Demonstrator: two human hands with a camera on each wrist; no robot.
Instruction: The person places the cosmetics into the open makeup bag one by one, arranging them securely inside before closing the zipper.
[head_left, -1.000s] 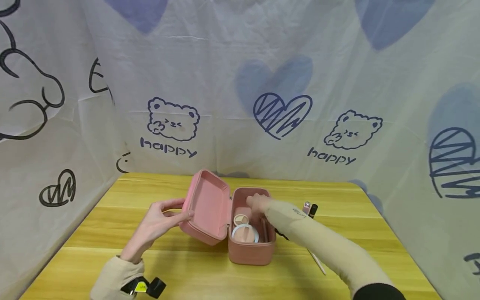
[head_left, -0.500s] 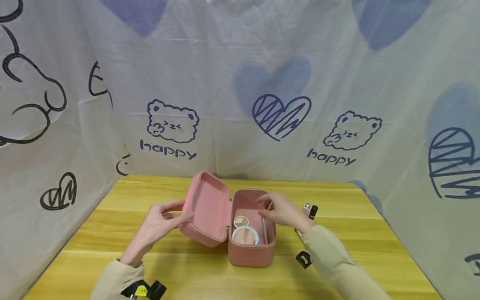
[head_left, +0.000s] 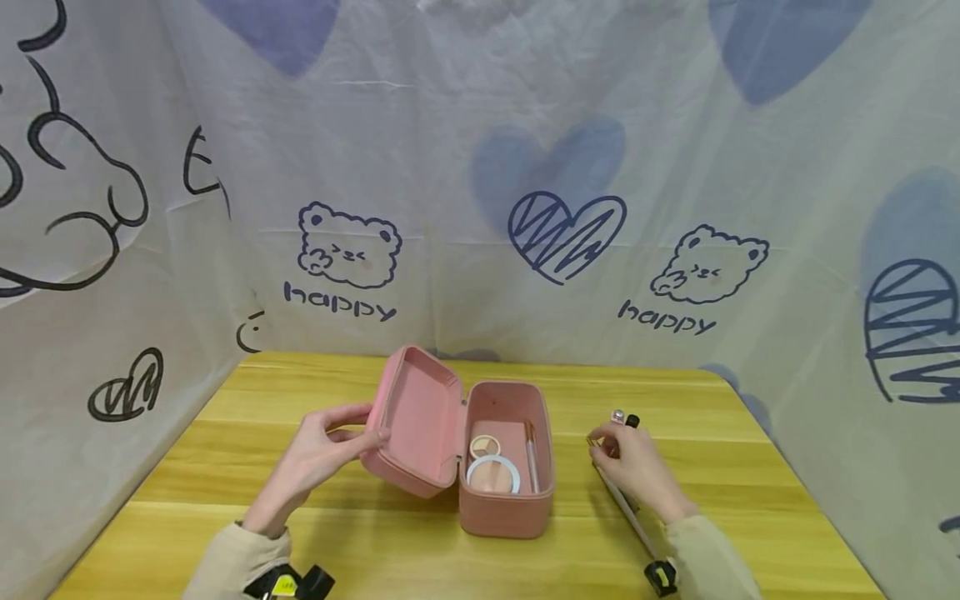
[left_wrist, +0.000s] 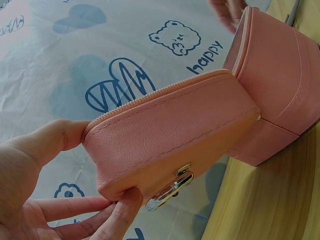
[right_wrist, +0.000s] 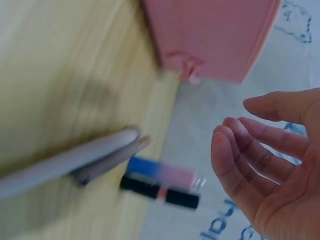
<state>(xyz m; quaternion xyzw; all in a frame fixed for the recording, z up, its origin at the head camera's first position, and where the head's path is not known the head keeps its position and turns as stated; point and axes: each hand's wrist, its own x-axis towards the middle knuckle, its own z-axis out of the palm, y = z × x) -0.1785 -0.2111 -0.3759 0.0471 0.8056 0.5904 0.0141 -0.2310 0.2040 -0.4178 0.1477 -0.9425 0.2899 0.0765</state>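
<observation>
My left hand (head_left: 315, 454) grips the raised lid (head_left: 420, 421) of a pink zippered cosmetic case, thumb on one side and fingers on the other in the left wrist view. Inside the case (head_left: 506, 515) are a round powder compact (head_left: 492, 476), a small three-shade round palette (head_left: 485, 447) and a makeup brush (head_left: 533, 460) along the right wall. My right hand (right_wrist: 280, 175) hovers over the items right of the case, fingers loosely bent and apart, nothing between them. Near it lie a blue-and-pink tube (right_wrist: 162, 171), a black tube (right_wrist: 160, 192), a pale stick (right_wrist: 70, 158) and a brownish one (right_wrist: 107, 162).
The case stands mid-way on a yellow wood-grain table (head_left: 360, 550). Behind it hangs a pale printed cloth (head_left: 450, 250), close to the table's far edge. A gold clasp (left_wrist: 172, 190) sits on the lid's outside.
My right hand has come out of the case, let go of the brush there, and moved right over the tubes and sticks. My left hand keeps the lid in place.
</observation>
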